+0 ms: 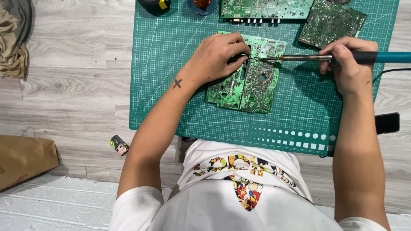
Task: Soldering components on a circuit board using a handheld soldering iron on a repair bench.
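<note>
- Left hand (216, 57): palm down on the green circuit board (246, 81), fingers curled, grip pinching something thin at the board's upper middle; what it is, too small to tell.
- Right hand (349, 64): grip closed around the teal handle of a soldering iron (317, 57); metal tip meets the board just beside the left fingertips.
- Board lies flat, mid-way on the green cutting mat (171, 85).
- Two more circuit boards (332, 23) at the mat's far edge.
- Brown paper bag (23, 158) on the floor, well apart.
</note>
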